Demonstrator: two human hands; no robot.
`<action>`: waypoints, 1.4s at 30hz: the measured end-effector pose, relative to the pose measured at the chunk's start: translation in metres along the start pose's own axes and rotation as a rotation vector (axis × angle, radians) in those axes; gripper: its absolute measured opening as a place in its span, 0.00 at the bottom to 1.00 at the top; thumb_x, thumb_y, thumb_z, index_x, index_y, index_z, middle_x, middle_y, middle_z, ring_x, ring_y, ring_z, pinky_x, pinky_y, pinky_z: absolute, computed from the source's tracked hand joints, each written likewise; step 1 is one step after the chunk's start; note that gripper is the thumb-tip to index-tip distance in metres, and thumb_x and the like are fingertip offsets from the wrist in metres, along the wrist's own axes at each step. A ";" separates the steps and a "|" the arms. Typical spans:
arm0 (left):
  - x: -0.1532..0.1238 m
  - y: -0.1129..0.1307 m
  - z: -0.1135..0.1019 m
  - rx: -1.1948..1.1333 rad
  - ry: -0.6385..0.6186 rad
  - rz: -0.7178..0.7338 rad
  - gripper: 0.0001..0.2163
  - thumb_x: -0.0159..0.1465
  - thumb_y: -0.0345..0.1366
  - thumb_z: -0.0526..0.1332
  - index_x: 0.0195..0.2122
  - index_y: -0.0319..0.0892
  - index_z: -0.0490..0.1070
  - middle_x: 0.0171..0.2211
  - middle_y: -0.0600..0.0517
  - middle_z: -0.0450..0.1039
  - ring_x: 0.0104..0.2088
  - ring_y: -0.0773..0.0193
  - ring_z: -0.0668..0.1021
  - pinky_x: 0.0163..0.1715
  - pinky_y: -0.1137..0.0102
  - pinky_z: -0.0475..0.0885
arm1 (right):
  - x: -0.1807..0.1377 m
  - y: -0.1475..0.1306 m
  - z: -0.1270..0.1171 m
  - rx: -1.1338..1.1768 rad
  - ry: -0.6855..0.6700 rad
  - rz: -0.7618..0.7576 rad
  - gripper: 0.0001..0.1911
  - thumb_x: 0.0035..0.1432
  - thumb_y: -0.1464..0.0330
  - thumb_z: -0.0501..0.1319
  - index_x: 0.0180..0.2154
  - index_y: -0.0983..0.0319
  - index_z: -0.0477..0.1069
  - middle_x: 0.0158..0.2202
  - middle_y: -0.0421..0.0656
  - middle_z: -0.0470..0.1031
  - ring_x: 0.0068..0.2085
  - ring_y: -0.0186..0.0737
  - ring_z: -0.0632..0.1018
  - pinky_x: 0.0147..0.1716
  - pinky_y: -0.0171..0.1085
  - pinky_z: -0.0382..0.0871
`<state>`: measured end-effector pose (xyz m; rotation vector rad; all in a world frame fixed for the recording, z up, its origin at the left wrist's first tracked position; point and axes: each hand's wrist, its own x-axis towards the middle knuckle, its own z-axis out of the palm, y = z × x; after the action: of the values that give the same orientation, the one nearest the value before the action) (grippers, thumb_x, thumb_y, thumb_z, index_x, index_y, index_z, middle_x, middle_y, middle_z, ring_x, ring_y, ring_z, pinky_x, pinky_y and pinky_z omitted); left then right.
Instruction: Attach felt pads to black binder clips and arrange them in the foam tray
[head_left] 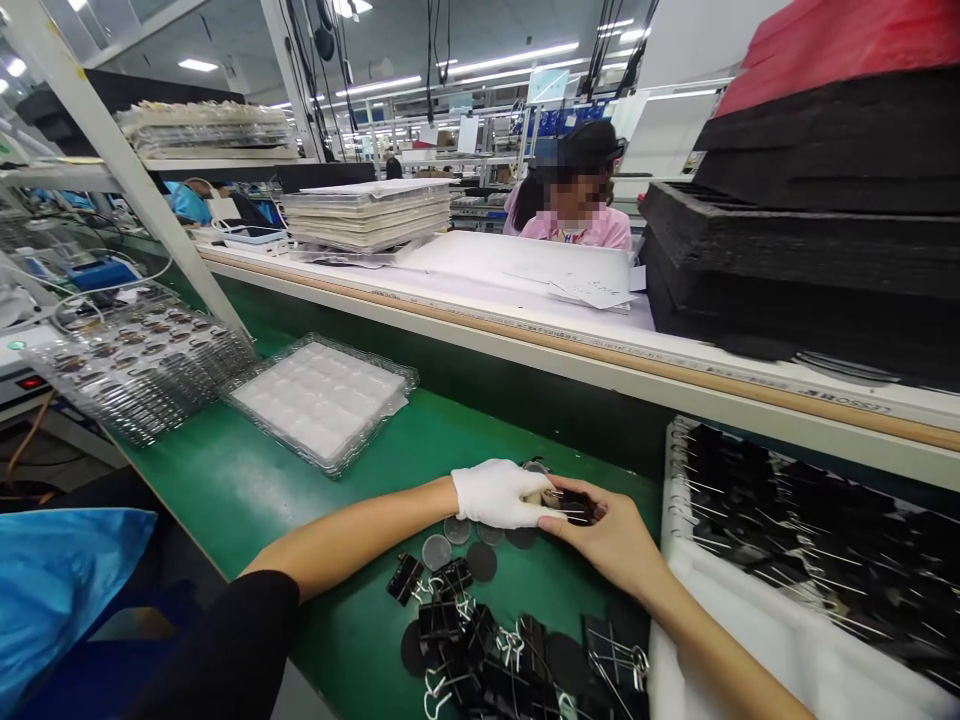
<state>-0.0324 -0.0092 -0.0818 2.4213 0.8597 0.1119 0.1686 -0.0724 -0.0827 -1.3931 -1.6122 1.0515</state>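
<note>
Out over the green table my two hands meet around a black binder clip [576,506], whose silver wire handles show between the fingers. My left hand [499,494], in a white glove, is closed on its left side. The bare right hand [615,540] wraps its thumb and fingers around the other side. What sits in the clip's jaws is largely hidden. Right below the hands lie several round discs, some clear like this disc [436,552] and some black, such as this one [481,561]. A heap of black binder clips [480,635] with silver handles lies nearer to me.
To the right stands a white tray [739,600] beside many black clips [780,530]. Clear plastic trays [322,395] with white pockets lie left on the green table [225,500]. A raised shelf [465,310] bears stacked sheets and black foam [795,250]. Behind it sits a person in pink [592,225].
</note>
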 end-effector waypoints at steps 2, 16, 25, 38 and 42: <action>0.001 -0.001 0.001 -0.003 0.000 0.007 0.21 0.68 0.54 0.59 0.56 0.51 0.72 0.38 0.55 0.82 0.38 0.61 0.82 0.33 0.72 0.68 | 0.000 -0.001 0.000 0.013 0.002 0.009 0.28 0.43 0.57 0.75 0.47 0.61 0.82 0.44 0.49 0.85 0.44 0.55 0.85 0.46 0.50 0.81; -0.010 -0.017 -0.051 -0.412 0.294 -0.312 0.22 0.64 0.57 0.60 0.39 0.41 0.74 0.24 0.55 0.72 0.21 0.69 0.73 0.22 0.74 0.66 | 0.046 -0.018 -0.041 -0.148 -0.096 0.019 0.34 0.50 0.60 0.74 0.57 0.61 0.73 0.54 0.52 0.79 0.51 0.49 0.81 0.54 0.50 0.76; -0.009 -0.047 -0.043 -0.404 0.281 -0.256 0.18 0.62 0.53 0.62 0.42 0.42 0.73 0.28 0.55 0.75 0.23 0.68 0.74 0.25 0.74 0.68 | 0.067 0.003 -0.011 -0.687 -0.168 0.038 0.26 0.54 0.52 0.71 0.50 0.60 0.79 0.50 0.52 0.78 0.54 0.55 0.77 0.54 0.51 0.71; -0.022 -0.031 -0.097 0.222 -0.150 -0.508 0.31 0.56 0.70 0.56 0.23 0.44 0.77 0.26 0.46 0.77 0.27 0.56 0.75 0.32 0.67 0.65 | 0.055 0.004 -0.006 -0.586 -0.187 -0.007 0.28 0.55 0.57 0.72 0.55 0.58 0.74 0.55 0.51 0.75 0.57 0.57 0.73 0.56 0.55 0.66; -0.025 -0.022 -0.110 0.354 -0.166 -0.617 0.36 0.57 0.74 0.49 0.25 0.44 0.77 0.30 0.44 0.79 0.33 0.51 0.79 0.38 0.64 0.69 | 0.052 -0.002 -0.003 -0.580 -0.183 0.012 0.24 0.55 0.60 0.72 0.52 0.56 0.74 0.57 0.51 0.72 0.60 0.58 0.70 0.57 0.57 0.63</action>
<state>-0.0924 0.0430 0.0012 2.3026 1.6041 -0.5032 0.1633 -0.0209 -0.0782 -1.7099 -2.1588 0.7597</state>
